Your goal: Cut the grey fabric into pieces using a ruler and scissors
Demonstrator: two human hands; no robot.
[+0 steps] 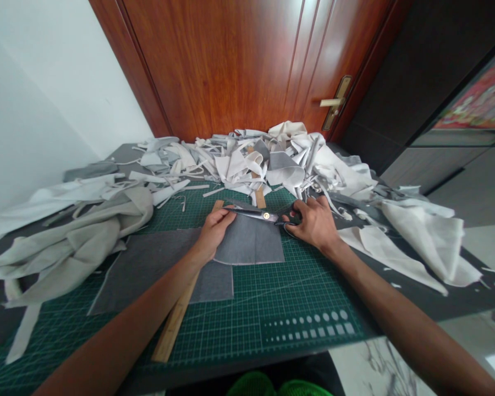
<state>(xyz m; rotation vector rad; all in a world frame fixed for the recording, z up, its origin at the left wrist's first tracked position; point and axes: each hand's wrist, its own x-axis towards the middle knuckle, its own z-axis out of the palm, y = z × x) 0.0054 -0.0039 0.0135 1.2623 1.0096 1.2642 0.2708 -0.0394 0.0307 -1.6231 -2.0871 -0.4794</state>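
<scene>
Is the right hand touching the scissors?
Touching: the head view shows the right hand curled around the black handles of the scissors.

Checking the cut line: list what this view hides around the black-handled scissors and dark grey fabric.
Head view:
Black scissor handle loops: covered by the right hand.
Middle of the pale wooden ruler: covered by the grey fabric and left hand.
Far edge of the green cutting mat: buried under white fabric scraps.

No legible txt or nos.; cutting mat (272, 297) marks too small to read.
</scene>
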